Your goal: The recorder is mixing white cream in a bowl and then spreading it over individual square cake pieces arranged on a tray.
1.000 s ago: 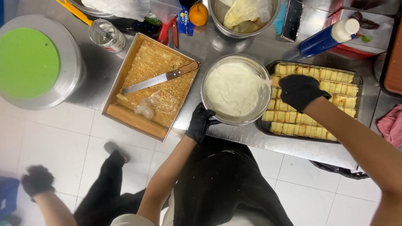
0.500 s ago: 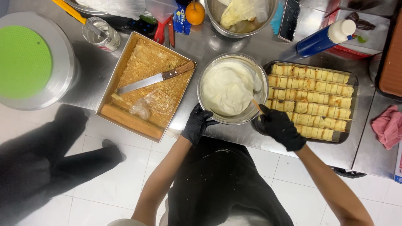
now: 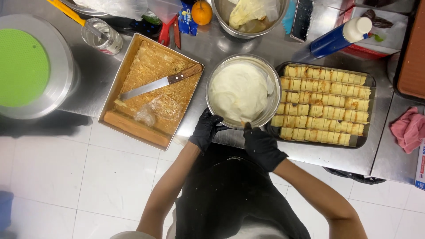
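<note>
A steel bowl (image 3: 208,95) of white cream sits near the front edge of the steel counter. My left hand (image 3: 205,131), in a black glove, grips the bowl's near-left rim. My right hand (image 3: 262,147), also gloved, is curled just below the near rim with its thumb up against it. A small tan item (image 3: 242,123) pokes out at the thumb tip; what it is I cannot tell. Right of the bowl, a black tray (image 3: 368,113) holds rows of golden rolled pastries (image 3: 323,104).
A metal pan (image 3: 110,106) with crumbly cake and a wooden-handled knife (image 3: 155,86) lies left of the bowl. A green-topped round container (image 3: 22,66), a jar (image 3: 102,37), an orange (image 3: 202,12), another steel bowl (image 3: 250,17), a blue bottle (image 3: 336,37) and a pink cloth (image 3: 407,128) surround them.
My right hand came off the pastry tray and drew back to the bowl's near rim. Another person's dark legs and gloved hand at the left have left the view.
</note>
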